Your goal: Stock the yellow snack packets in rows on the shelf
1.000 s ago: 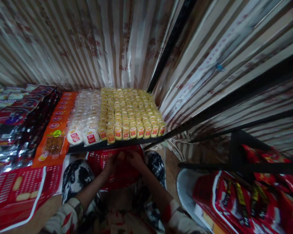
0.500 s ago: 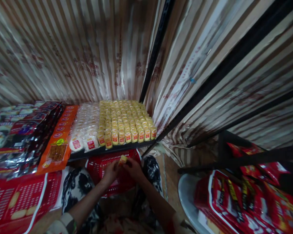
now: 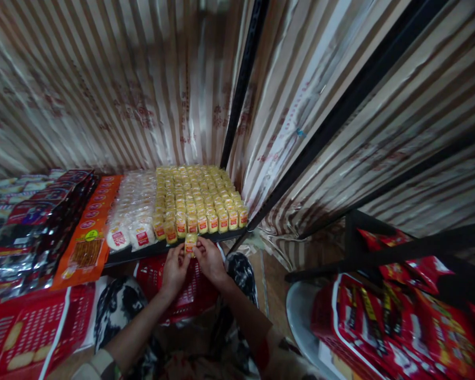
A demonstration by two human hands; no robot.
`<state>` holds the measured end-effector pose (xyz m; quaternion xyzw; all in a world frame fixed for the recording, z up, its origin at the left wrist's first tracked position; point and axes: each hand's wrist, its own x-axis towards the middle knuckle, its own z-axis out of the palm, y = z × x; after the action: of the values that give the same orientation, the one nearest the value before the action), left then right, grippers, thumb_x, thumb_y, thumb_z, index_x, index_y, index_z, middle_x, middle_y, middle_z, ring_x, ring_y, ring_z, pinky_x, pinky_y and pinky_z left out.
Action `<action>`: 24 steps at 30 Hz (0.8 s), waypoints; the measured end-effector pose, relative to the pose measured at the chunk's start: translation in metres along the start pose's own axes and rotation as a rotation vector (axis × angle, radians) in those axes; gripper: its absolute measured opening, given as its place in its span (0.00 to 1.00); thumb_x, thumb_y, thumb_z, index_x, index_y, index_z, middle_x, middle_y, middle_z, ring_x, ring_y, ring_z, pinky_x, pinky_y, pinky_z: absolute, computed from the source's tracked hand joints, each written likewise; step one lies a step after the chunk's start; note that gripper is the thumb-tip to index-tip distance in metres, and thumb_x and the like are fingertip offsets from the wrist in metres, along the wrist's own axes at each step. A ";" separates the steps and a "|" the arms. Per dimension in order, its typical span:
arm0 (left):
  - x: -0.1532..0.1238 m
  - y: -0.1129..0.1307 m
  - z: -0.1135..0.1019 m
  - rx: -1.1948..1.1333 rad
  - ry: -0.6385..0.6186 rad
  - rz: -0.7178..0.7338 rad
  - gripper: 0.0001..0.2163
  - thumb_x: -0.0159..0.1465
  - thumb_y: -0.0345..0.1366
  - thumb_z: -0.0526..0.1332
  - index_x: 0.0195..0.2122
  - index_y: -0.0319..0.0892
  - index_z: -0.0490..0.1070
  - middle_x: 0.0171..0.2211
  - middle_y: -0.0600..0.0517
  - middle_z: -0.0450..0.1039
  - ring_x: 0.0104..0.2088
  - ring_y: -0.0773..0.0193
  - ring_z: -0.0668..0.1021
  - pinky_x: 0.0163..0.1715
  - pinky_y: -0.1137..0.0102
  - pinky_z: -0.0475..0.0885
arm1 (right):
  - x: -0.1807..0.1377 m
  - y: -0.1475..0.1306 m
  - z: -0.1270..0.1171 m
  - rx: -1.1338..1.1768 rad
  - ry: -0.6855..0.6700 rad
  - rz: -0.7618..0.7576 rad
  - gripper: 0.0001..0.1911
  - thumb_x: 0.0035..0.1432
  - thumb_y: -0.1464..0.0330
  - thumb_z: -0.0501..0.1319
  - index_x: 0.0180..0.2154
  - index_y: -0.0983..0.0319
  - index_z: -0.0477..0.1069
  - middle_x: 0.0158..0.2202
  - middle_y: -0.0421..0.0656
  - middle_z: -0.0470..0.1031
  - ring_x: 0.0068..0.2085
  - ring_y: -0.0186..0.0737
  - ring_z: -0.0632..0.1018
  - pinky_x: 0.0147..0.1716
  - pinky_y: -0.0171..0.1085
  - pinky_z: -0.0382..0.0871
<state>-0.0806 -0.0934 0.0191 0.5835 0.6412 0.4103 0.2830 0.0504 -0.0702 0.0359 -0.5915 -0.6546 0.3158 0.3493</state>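
Observation:
My left hand (image 3: 174, 269) and my right hand (image 3: 209, 259) together pinch a small yellow snack packet (image 3: 190, 243) with a red label. They hold it at the front edge of a black shelf (image 3: 142, 252). Just behind it stand several rows of the same yellow packets (image 3: 196, 198). Left of those lie white round packets (image 3: 132, 211) with red labels. Under my hands a red plastic basket (image 3: 182, 287) rests on my lap.
Orange snack bags (image 3: 87, 237) and dark foil bags (image 3: 27, 227) fill the shelf's left part. A red bag (image 3: 27, 327) lies at lower left. Red packets (image 3: 383, 322) fill a lower rack at right. Striped paper covers the walls. A black upright post (image 3: 240, 89) stands behind.
My hands rose out of the red basket with a yellow packet and brought it up to the shelf's front edge. The view tilted upward slightly.

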 end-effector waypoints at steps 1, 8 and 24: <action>0.001 -0.001 -0.001 -0.023 0.007 -0.003 0.17 0.58 0.42 0.53 0.45 0.38 0.68 0.34 0.48 0.67 0.30 0.63 0.74 0.36 0.64 0.72 | 0.004 -0.002 0.001 -0.014 0.009 -0.013 0.16 0.55 0.68 0.56 0.46 0.60 0.69 0.38 0.44 0.73 0.34 0.36 0.74 0.37 0.33 0.68; 0.008 -0.006 -0.010 -0.030 0.108 0.033 0.14 0.59 0.37 0.52 0.44 0.38 0.65 0.38 0.46 0.67 0.32 0.64 0.74 0.38 0.64 0.71 | 0.026 -0.015 0.012 -0.103 0.037 -0.113 0.19 0.57 0.66 0.53 0.50 0.66 0.67 0.43 0.49 0.72 0.41 0.41 0.73 0.44 0.37 0.66; 0.036 -0.024 -0.021 0.090 0.246 0.068 0.07 0.59 0.39 0.53 0.35 0.42 0.63 0.31 0.50 0.65 0.31 0.62 0.72 0.36 0.65 0.70 | 0.023 -0.013 0.040 -0.039 0.176 -0.089 0.11 0.55 0.70 0.53 0.43 0.62 0.62 0.39 0.46 0.67 0.34 0.36 0.72 0.35 0.36 0.68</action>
<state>-0.1162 -0.0621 0.0135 0.5624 0.6685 0.4591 0.1618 0.0088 -0.0483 0.0265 -0.5937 -0.6530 0.2340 0.4078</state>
